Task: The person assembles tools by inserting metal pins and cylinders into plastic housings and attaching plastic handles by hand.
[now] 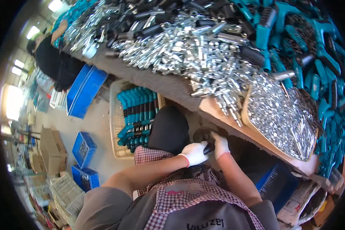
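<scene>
Both my hands wear white gloves and meet low in front of my lap, below the table's edge. My left hand (pixel 195 154) is closed round a short black cylindrical part (pixel 208 148). Right beside it, my right hand (pixel 220 145) has its fingers curled by the far end of that part; what they grip is hidden. A dark round piece (pixel 201 134) lies just beyond the hands, too shadowed to name. On the table above sit a heap of shiny metal fittings (pixel 180 50) and a shallow tray (pixel 244 113) full of small metal pieces.
Teal-and-black tool bodies (pixel 283 34) pile up at the table's right. A cream crate (pixel 114 115) of teal-and-black tools stands left of my knee. Blue bins (pixel 86 92), cartons (pixel 51 149) and a blue crate (pixel 278 184) surround me. Another person (pixel 51 57) works at far left.
</scene>
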The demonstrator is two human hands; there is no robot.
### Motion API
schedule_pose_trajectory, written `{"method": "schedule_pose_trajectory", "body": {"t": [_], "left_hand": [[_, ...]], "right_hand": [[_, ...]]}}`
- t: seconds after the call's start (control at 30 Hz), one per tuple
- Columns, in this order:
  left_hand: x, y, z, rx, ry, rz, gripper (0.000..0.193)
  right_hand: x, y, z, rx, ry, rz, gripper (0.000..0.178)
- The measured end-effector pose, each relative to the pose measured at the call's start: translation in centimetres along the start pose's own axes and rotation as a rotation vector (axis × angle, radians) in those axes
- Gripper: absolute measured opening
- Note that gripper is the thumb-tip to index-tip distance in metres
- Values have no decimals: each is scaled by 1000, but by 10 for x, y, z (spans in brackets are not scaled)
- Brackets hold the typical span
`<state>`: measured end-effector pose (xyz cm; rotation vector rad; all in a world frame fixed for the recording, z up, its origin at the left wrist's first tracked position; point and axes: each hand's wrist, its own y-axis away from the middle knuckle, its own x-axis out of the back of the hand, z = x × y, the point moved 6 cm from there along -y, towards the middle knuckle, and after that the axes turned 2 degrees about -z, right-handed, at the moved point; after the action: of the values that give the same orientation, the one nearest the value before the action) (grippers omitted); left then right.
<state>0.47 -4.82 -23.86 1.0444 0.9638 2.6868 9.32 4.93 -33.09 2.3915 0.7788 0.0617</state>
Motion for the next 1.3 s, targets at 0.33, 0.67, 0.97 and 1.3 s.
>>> {"method": "schedule_pose_trajectory", "body": {"t": [0.33,0.67,0.97,1.3], "left_hand": [[-7,-19,23,-97,29,37,42],[-2,-23,19,-86,22,57,40],[10,-26,37,-187,-38,14,44],[227,216,-114,-77,666,986,37]], "right_hand": [[11,23,-54,72,-96,73,27],[1,9,-43,166,76,158,26],[28,4,-20,147,-120,267,42],[117,56,36,191,-308,102,35]]}}
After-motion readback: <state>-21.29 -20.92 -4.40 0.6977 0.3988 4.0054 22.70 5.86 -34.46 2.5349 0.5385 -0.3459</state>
